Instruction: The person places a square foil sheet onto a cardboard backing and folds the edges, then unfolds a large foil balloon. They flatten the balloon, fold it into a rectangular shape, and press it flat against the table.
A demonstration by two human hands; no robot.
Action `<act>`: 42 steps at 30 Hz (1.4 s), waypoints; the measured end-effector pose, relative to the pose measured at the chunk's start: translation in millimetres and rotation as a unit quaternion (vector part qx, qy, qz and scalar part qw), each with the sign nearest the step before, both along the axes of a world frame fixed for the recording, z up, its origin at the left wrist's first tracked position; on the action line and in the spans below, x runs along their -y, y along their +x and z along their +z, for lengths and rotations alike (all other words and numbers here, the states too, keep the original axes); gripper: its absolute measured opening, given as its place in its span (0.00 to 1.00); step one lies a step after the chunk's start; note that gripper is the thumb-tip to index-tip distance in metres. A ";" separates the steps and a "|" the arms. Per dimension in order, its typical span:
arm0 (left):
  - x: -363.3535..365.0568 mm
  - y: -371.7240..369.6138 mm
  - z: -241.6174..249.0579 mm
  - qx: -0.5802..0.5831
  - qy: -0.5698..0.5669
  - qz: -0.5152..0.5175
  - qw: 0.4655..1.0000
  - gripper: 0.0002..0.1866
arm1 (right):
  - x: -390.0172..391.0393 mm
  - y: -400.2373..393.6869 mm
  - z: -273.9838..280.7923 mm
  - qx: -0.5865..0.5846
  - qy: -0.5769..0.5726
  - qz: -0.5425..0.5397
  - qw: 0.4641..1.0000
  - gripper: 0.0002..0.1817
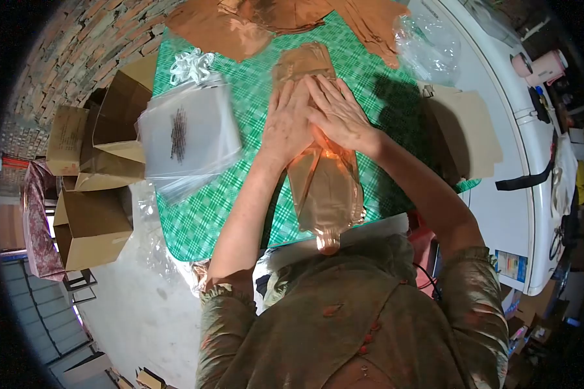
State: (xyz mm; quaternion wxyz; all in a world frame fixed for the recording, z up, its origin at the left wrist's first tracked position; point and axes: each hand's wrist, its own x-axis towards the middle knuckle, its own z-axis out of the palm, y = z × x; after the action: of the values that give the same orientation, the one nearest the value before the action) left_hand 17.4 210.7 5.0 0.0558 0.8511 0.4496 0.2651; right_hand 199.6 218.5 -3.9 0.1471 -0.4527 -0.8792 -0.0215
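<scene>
A flat, folded copper-coloured foil balloon (pixel 324 188) lies lengthwise on the green checked tablecloth (pixel 253 84), its narrow neck pointing towards my body at the near edge. My left hand (pixel 287 120) rests flat on its upper half, fingers stretched out and pointing away from me. Beside it, my right hand (pixel 340 117) presses flat on the same foil, fingers spread, its thumb side touching the left hand. Neither hand grips anything. Foil under the palms is hidden.
To the left lie a stack of clear plastic bags (pixel 207 123) and a bundle of white ribbon (pixel 191 67). More copper foil (pixel 240 29) covers the far edge. Clear film (pixel 428 42) and flat cardboard (pixel 467 129) are at right; open cardboard boxes (pixel 97 223) stand left.
</scene>
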 end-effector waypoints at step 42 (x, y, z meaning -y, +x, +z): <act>2.1 1.2 3.5 0.057 0.043 0.019 0.997 0.28 | -82.6 8.7 36.5 -0.142 0.021 0.210 0.967 0.17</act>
State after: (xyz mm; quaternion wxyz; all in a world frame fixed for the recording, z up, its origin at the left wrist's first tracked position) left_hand 18.6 208.6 8.5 0.0399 0.8274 0.4500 0.3337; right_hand 208.4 301.1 32.7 0.2812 -0.2530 -0.9240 0.0555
